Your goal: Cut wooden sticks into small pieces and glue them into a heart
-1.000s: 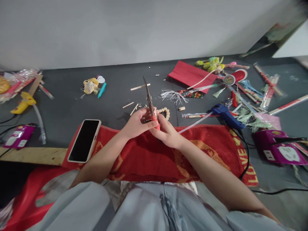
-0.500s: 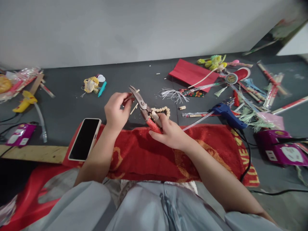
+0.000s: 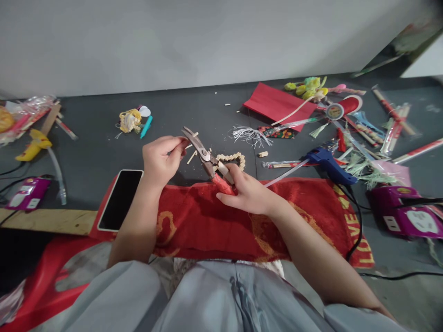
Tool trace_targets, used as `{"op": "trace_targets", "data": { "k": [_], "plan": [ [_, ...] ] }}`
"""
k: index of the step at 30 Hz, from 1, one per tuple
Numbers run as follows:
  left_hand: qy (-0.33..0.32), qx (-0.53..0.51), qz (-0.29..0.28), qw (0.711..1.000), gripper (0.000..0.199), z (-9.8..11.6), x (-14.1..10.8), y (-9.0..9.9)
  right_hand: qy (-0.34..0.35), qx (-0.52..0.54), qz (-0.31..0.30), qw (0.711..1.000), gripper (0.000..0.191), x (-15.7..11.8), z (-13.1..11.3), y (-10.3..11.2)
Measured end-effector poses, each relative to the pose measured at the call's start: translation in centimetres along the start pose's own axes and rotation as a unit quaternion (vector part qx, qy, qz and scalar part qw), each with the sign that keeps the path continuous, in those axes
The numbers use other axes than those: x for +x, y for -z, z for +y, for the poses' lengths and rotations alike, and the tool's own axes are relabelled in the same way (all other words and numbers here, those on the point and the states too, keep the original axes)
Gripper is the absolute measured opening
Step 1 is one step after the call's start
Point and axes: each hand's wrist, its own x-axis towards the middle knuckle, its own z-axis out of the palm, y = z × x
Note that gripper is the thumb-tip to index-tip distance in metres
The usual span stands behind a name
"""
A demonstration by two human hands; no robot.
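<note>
Stick (image 3: 195,134) across blades of cutters (image 3: 205,154), seemingly uncut; left hand (image 3: 157,161) pinches it, right hand (image 3: 249,191) grips handles. Pale loop (image 3: 242,161) at blades' 4 o'clock, completeness unclear.

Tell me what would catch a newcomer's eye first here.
The broad red towel across the front likely stands out first. In the middle, the right hand holds red-handled shears, their blades close by the left hand. A red sheet lies farther back, right of centre.

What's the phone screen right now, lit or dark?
Dark: the phone lies face up, its display plain black. Whether it is powered down, cannot tell.
</note>
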Motion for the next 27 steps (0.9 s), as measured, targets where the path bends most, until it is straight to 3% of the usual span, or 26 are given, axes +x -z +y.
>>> {"op": "trace_targets", "data": {
  "k": [12,19,27],
  "plan": [
    [0.167,-0.183,-0.064,0.967,0.027,0.1,0.4,0.8,0.004,0.008,-0.009,1.000,0.046,-0.1,0.4,0.2],
    [0.193,-0.167,-0.094,0.962,0.026,-0.2,0.4,1.1,-0.009,0.009,-0.017,1.000,0.046,0.0,0.4,0.4],
    [0.172,-0.121,-0.097,0.973,0.022,-0.1,0.4,1.2,0.005,0.000,-0.036,0.999,0.042,0.0,0.5,0.6]
  ]
}}
